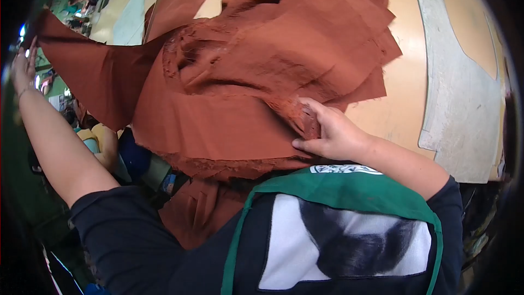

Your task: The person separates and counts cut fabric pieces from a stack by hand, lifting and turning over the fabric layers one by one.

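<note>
A heap of rust-brown cut fabric pieces (305, 38) with frayed edges covers the middle of the table. My right hand (335, 131) grips the bunched edge of a fabric piece (202, 125) near the front of the heap, thumb below and fingers above. Far out to the left, my left hand (24, 68) is raised at the tip of a stretched fabric corner (93, 71). Its fingers are small and partly lost at the dark image edge, so their hold cannot be made out. More brown fabric (199, 207) hangs below the table edge in front of me.
Large pale grey pattern pieces lie on the light wooden table (376, 120): one curved pattern piece (464, 104) at the right, another pattern piece (134, 19) at the upper left. A person (106, 142) is partly visible beyond my left arm. Assorted items lie at the far left end.
</note>
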The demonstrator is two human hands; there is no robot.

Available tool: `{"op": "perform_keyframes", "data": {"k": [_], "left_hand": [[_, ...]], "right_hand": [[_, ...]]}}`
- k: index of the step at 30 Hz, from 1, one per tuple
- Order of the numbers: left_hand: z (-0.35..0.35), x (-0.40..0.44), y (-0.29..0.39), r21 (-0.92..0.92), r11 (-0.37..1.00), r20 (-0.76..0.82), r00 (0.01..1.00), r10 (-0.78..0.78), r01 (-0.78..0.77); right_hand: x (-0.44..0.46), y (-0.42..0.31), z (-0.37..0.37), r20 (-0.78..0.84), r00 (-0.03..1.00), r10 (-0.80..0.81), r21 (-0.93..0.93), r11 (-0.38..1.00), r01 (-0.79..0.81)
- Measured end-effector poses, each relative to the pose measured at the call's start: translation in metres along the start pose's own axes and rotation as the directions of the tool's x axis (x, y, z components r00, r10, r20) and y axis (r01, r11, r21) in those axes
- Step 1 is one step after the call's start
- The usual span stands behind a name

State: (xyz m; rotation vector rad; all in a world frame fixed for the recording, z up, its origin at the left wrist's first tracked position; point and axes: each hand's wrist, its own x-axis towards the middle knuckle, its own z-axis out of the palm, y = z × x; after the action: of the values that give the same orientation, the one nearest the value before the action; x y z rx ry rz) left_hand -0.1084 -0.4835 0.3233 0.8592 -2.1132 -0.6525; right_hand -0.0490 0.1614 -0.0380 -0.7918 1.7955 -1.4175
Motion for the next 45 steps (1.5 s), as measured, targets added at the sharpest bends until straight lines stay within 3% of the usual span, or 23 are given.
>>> {"op": "perform_keyframes", "data": {"k": [1, 3, 4, 5, 7, 8, 9, 10, 11, 13, 14, 16, 22, 28, 34, 37, 42, 45], "left_hand": [[0.014, -0.018, 0.008, -0.034, 0.998, 0.042, 0.998, -0.045, 0.047], [0.040, -0.071, 0.015, 0.149, 0.989, 0.092, 0.996, -0.015, 0.001], [0.039, -0.075, -0.002, 0.217, 0.955, 0.226, 0.962, 0.153, -0.203], [0.044, -0.118, 0.008, 0.336, 0.916, 0.210, 0.966, 0.152, -0.217], [0.079, -0.273, 0.062, 0.322, 0.748, 0.096, 0.806, 0.584, -0.581], [0.101, -0.390, 0.078, -0.218, 0.867, 0.146, 0.864, 0.483, -0.448], [0.109, -0.441, 0.069, -0.425, 0.732, 0.267, 0.699, 0.663, -0.532], [0.114, -0.493, 0.091, -0.266, 0.728, 0.443, 0.590, 0.675, -0.632], [0.122, -0.529, 0.097, -0.275, 0.704, 0.521, 0.514, 0.682, -0.655], [0.141, -0.582, 0.086, -0.374, 0.844, 0.653, 0.538, 0.534, -0.384], [0.146, -0.599, 0.081, -0.352, 0.912, 0.708, 0.577, 0.407, -0.211], [0.149, -0.611, 0.072, -0.286, 0.897, 0.670, 0.598, 0.439, -0.338], [0.140, -0.616, 0.066, -0.274, 0.906, 0.679, 0.602, 0.420, -0.323], [0.138, -0.624, 0.067, -0.290, 0.917, 0.680, 0.615, 0.398, -0.273], [0.135, -0.621, 0.057, -0.300, 0.925, 0.675, 0.632, 0.379, -0.234], [0.139, -0.620, 0.047, -0.289, 0.939, 0.672, 0.659, 0.339, -0.188], [0.141, -0.620, 0.049, -0.324, 0.945, 0.699, 0.682, 0.215, 0.035], [0.143, -0.620, 0.050, -0.309, 0.948, 0.660, 0.699, 0.275, -0.080]], "right_hand": [[-0.001, 0.001, -0.001, -0.019, 1.000, -0.005, -0.020, 1.000, 0.005], [-0.001, 0.004, -0.001, -0.033, 0.999, -0.010, 0.046, 0.999, 0.011], [0.000, 0.004, -0.004, -0.036, 0.999, -0.019, 0.077, 0.997, 0.021], [0.002, 0.002, -0.010, 0.035, 0.999, 0.037, 0.124, 0.991, -0.041], [0.006, 0.003, -0.016, 0.087, 0.996, 0.023, 0.251, 0.967, -0.044], [0.004, 0.004, -0.016, 0.109, 0.994, 0.005, 0.314, 0.949, -0.039], [0.006, 0.014, -0.009, 0.063, 0.993, -0.101, 0.439, 0.896, 0.063], [0.006, 0.015, -0.007, 0.063, 0.993, -0.100, 0.520, 0.852, 0.052], [0.007, 0.015, -0.005, 0.064, 0.993, -0.099, 0.595, 0.803, 0.042], [0.009, 0.021, -0.004, 0.060, 0.991, -0.116, 0.650, 0.759, 0.050], [0.008, 0.023, -0.008, 0.113, 0.993, -0.016, 0.629, 0.775, -0.059], [0.008, 0.021, -0.008, 0.116, 0.990, -0.086, 0.629, 0.777, -0.006], [0.010, 0.024, -0.004, 0.077, 0.986, -0.147, 0.657, 0.751, 0.061], [0.008, 0.024, -0.006, 0.057, 0.994, -0.097, 0.523, 0.851, 0.052], [0.005, 0.020, -0.005, 0.099, 0.991, -0.086, 0.641, 0.768, 0.002], [-0.002, 0.010, -0.010, 0.047, 0.996, -0.070, 0.364, 0.930, 0.048], [0.002, 0.019, -0.004, -0.036, 0.985, -0.171, 0.169, 0.970, 0.174], [-0.001, 0.018, -0.003, -0.050, 0.981, -0.189, 0.117, 0.974, 0.194]]}}
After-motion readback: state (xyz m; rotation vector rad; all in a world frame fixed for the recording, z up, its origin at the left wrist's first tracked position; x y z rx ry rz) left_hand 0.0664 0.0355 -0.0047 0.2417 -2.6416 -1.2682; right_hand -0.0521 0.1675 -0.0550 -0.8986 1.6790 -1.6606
